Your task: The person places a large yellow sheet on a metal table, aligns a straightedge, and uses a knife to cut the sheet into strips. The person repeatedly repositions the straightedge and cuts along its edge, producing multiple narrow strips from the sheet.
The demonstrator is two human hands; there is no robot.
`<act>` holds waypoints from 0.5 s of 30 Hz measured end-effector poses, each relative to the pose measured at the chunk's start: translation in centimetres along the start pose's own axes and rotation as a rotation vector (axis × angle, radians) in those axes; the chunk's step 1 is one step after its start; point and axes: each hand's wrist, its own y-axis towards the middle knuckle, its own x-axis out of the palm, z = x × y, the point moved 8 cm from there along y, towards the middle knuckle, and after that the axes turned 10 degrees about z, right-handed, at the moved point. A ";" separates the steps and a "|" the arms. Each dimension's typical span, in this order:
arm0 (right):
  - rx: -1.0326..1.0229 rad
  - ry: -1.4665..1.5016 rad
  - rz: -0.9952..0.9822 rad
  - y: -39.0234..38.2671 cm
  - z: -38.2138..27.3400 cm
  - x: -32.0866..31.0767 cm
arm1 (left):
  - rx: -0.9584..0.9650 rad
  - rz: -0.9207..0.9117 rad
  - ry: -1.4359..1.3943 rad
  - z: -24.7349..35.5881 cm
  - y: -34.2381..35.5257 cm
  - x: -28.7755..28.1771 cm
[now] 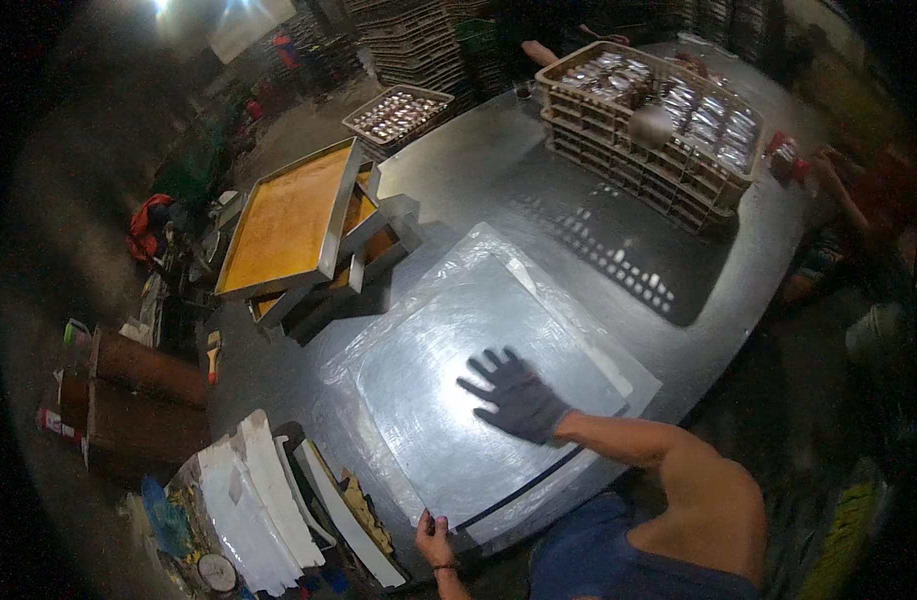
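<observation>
At the lower edge, the left hand is seen bare, a dark band worn at its wrist; its fingers are curled at the near corner of a square metal sheet, but whether the edge is gripped cannot be told. The right hand is covered by a dark grey glove, and its fingers are spread wide and open, palm down over the middle of the sheet. The sheet is laid on clear plastic film, which is spread on a grey metal tabletop. To the left of the left hand, white panels are stacked near a round dial. Farther off, brown boxes are placed at the left, and a brush is laid to the right of them. Beyond the sheet, metal trays are piled askew, the top one filled with an orange-yellow layer. On the far right of the tabletop, stacked crates are filled with shiny packs. A shallow crate is placed farther back, before tall crate stacks.
</observation>
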 end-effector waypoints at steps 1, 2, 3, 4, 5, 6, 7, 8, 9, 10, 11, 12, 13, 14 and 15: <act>0.021 -0.133 0.063 -0.6 2.2 -1.3 | 0.024 0.011 -0.006 0.1 0.1 -0.1; 0.167 -0.210 -0.040 -1.8 5.4 -1.0 | -0.022 -0.003 0.000 -0.4 0.2 -0.2; 0.216 -0.237 -0.152 -3.3 7.4 -0.2 | 0.001 -0.017 0.033 -0.4 0.3 -0.1; 0.278 -0.289 -0.250 -4.9 9.7 0.6 | 0.042 -0.022 0.088 -0.3 0.5 -0.3; 0.270 -0.284 -0.140 -5.2 11.3 0.3 | 0.044 -0.062 0.107 -0.3 0.7 -0.2; 0.273 -0.292 -0.033 -5.3 13.2 -0.3 | 0.055 -0.086 0.158 -0.2 1.2 -0.2; 0.288 -0.252 0.008 -6.0 14.7 -0.4 | 0.054 -0.090 0.249 -0.2 1.2 -1.1; 0.473 -0.034 0.036 -6.4 18.3 -0.9 | 0.021 -0.111 0.136 0.1 2.1 -1.1; 0.409 -0.007 0.221 -6.1 20.2 -3.2 | -0.009 -0.114 0.044 0.6 3.3 -1.4; 0.555 0.091 0.258 -5.6 23.7 -3.9 | -0.041 -0.114 -0.046 1.0 4.3 -1.3; 0.685 0.189 0.347 -5.9 26.3 -5.0 | -0.008 -0.111 0.036 2.0 5.9 -1.9; 0.805 0.309 0.299 -5.8 28.0 -4.7 | 0.006 -0.070 0.007 3.2 8.2 -1.5; 0.891 0.425 0.250 -5.6 28.7 -3.7 | 0.045 -0.038 -0.092 4.5 10.4 -1.1; 0.949 0.552 0.204 -5.2 28.6 -2.4 | 0.119 -0.027 -0.017 5.7 12.5 -0.2; 0.964 0.652 0.168 -4.8 28.1 -1.1 | 0.157 -0.027 -0.027 6.6 14.5 1.1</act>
